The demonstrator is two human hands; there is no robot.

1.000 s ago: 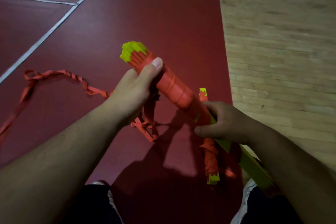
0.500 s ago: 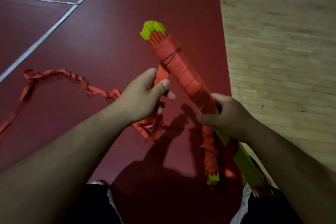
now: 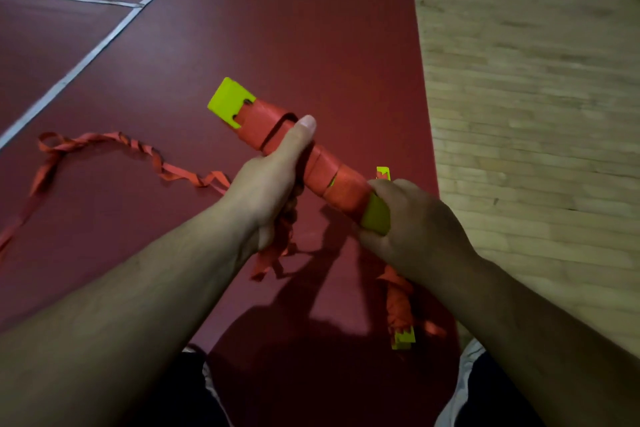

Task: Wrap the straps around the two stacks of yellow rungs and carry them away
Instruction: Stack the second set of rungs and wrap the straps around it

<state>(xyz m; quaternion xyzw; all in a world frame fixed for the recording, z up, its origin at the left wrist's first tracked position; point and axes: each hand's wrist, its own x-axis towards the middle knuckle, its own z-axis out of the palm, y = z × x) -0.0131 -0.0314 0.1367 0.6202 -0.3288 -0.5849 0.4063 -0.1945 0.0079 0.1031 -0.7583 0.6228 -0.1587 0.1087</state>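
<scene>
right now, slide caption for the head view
Left hand and right hand grip a rung stack wrapped in orange strap

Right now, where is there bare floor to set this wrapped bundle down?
Bare dark red mat lies beyond the held strap-wrapped yellow rung stack, between the white floor line and the pale wooden planks, also bare. Crowded: loose orange strap left, second wrapped stack near right.

We find the held stack of rungs [image 3: 329, 173] at centre, slanting from far left to near right above the mat [image 3: 311, 28]. The left hand [image 3: 273, 184] grips its middle from the left, and the right hand [image 3: 415, 229] grips its near end. The second stack [image 3: 400, 308] lies on the mat under the right hand. The loose strap [image 3: 121, 146] trails leftward from the left hand. The wooden floor [image 3: 536, 114] borders the mat on the right.
</scene>
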